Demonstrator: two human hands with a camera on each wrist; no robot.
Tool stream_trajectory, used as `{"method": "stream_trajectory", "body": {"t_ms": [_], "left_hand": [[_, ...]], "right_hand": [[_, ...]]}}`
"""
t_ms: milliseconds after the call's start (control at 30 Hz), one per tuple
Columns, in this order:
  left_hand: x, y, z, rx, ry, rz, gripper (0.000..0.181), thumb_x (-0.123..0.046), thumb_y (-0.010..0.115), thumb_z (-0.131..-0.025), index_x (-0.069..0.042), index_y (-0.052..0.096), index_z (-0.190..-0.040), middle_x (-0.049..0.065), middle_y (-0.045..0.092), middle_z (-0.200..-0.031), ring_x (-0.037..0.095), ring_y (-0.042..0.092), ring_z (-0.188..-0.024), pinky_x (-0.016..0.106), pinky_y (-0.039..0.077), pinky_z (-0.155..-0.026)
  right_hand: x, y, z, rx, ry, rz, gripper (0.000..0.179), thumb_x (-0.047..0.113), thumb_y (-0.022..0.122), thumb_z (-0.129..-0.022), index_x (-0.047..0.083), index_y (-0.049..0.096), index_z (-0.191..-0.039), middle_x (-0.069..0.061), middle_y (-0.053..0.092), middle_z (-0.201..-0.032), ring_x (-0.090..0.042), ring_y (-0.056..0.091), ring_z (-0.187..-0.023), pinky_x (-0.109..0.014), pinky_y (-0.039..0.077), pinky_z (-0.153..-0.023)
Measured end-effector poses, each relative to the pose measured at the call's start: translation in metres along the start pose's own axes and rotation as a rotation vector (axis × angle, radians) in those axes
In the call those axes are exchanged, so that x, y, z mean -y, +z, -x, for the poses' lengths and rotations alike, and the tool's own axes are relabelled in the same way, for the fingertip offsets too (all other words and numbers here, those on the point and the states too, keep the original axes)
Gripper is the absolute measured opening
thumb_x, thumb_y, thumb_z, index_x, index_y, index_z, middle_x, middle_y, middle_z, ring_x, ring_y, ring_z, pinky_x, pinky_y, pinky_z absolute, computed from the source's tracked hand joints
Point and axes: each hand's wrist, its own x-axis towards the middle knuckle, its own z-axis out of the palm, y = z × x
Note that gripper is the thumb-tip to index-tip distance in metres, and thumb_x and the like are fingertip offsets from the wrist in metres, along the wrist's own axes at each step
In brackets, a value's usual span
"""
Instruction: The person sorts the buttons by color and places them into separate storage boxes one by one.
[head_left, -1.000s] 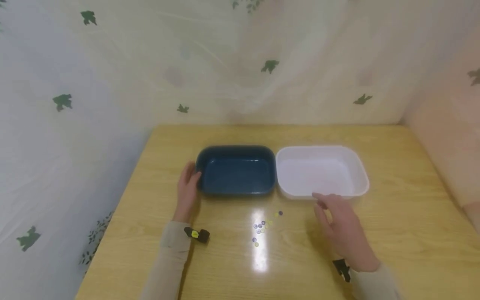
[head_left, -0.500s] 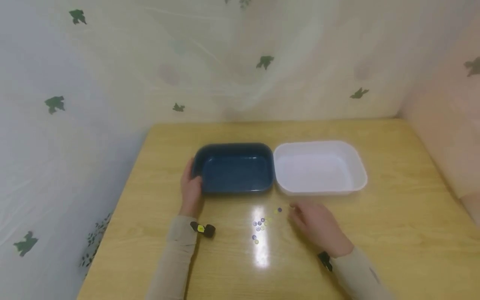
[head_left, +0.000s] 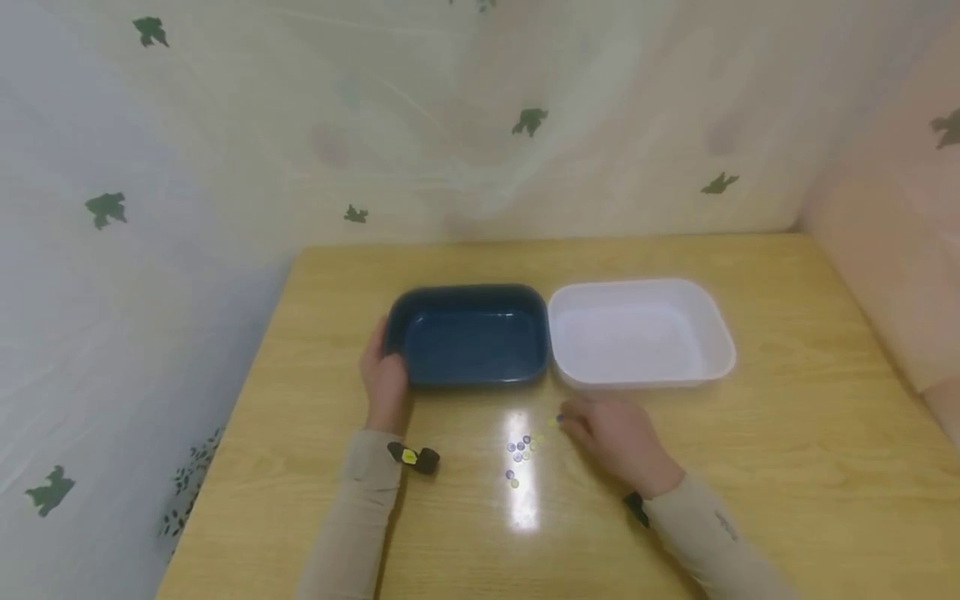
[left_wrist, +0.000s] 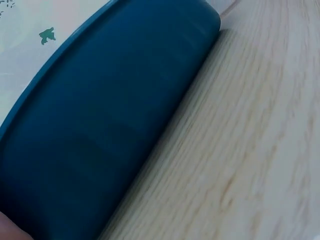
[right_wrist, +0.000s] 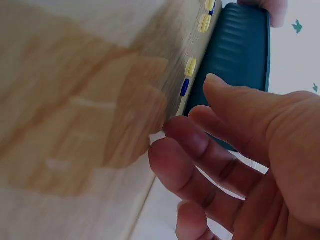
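At the left end of a dark blue rectangular dish (head_left: 468,346), my left hand (head_left: 384,379) grips the rim, thumb on the near side and fingers around the outer wall. Several small yellow and blue discs that look like buttons (head_left: 527,456) lie in front of the dish. My right hand (head_left: 611,437) is low over the table, its fingertips beside a blue button (right_wrist: 185,88) at the right end of the group. A yellow button (right_wrist: 190,67) lies just beyond that one. In the right wrist view its fingers are loosely bent, thumb apart, and nothing is between them.
A white rectangular dish (head_left: 637,337) stands right against the blue one, behind my right hand. Both are on a wooden table (head_left: 442,533). A pale cloth with green bird shapes (head_left: 450,125) hangs behind and at the sides.
My right hand has moved left and down from the white dish's front rim to the blue button at the group's right end. The left hand stays on the blue dish.
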Motion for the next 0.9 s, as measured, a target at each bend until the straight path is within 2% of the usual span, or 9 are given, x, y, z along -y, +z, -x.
{"method": "stream_trajectory", "body": {"t_ms": [267,567,900], "left_hand": [[0.0019,0.0020,0.0050,-0.009,-0.027,0.020,0.073,0.019,0.035,-0.076,-0.007,0.046,-0.144,0.007,0.042,-0.149,0.017,0.034,-0.139,0.026,0.028,-0.114],[0.0003,0.0021,0.0069,-0.007,-0.008,-0.027,0.073,0.019,0.035,-0.076,-0.005,0.046,-0.143,0.008,0.044,-0.148,0.019,0.036,-0.139,0.027,0.028,-0.114],[-0.0015,0.0036,0.0088,0.017,-0.011,-0.046,0.072,0.020,0.035,-0.077,-0.005,0.045,-0.144,0.007,0.042,-0.149,0.018,0.034,-0.139,0.027,0.027,-0.115]], "right_hand": [[-0.0007,0.0037,-0.0016,0.006,-0.011,0.034,0.006,0.020,0.077,-0.081,0.015,0.077,-0.085,0.003,0.069,-0.080,-0.015,0.063,-0.069,-0.034,0.054,-0.064],[0.0008,0.0043,-0.0038,0.015,0.001,0.036,0.005,0.010,0.074,-0.079,0.015,0.074,-0.079,0.001,0.069,-0.078,-0.016,0.064,-0.069,-0.033,0.055,-0.063],[-0.0037,0.0038,-0.0080,0.143,0.074,-0.007,0.002,0.008,0.067,-0.079,0.010,0.067,-0.078,0.003,0.061,-0.074,-0.012,0.057,-0.065,-0.029,0.052,-0.060]]}}
